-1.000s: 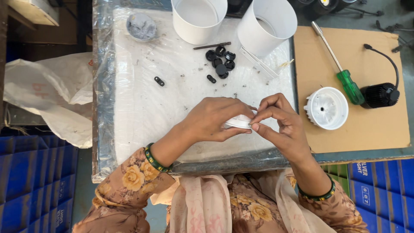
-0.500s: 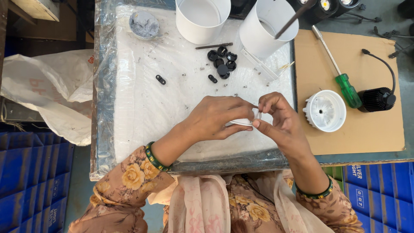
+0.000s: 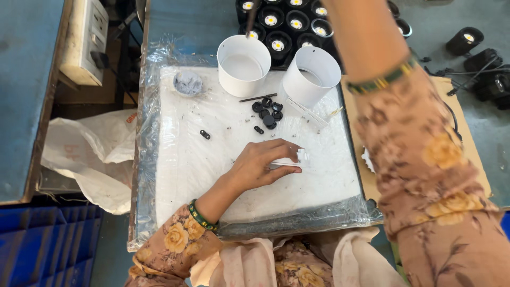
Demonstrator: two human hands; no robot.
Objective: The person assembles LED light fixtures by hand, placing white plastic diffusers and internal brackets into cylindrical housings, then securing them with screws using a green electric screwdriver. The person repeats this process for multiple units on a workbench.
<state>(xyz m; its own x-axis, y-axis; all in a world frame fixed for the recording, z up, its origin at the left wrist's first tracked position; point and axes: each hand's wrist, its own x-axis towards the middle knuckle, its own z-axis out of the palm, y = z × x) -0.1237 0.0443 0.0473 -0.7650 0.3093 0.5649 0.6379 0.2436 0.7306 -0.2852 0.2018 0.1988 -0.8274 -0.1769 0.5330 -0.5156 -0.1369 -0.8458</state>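
Note:
My left hand (image 3: 263,162) rests on the white foam board (image 3: 186,175) and pinches a small white plastic part (image 3: 295,158) between thumb and fingers. My right forearm (image 3: 372,48) in its floral sleeve stretches up across the right side, and the hand itself is beyond the top edge. A thin dark rod (image 3: 251,21) slants down over the left one of two white cylinders (image 3: 243,66), (image 3: 312,74); what holds it is out of sight. Several small black parts (image 3: 268,111) lie just below the cylinders.
A tray of black round lamps (image 3: 287,26) stands behind the cylinders, and more black lamps (image 3: 465,40) lie at the far right. A grey dish (image 3: 187,83), a cardboard sheet (image 3: 462,122), a white bag (image 3: 90,154), a power strip (image 3: 85,37) and blue crates (image 3: 42,244) surround the board.
My right hand has let go of the white part and risen far up out of the top of the view. The left hand stays on the board with the part. The camera looks farther back.

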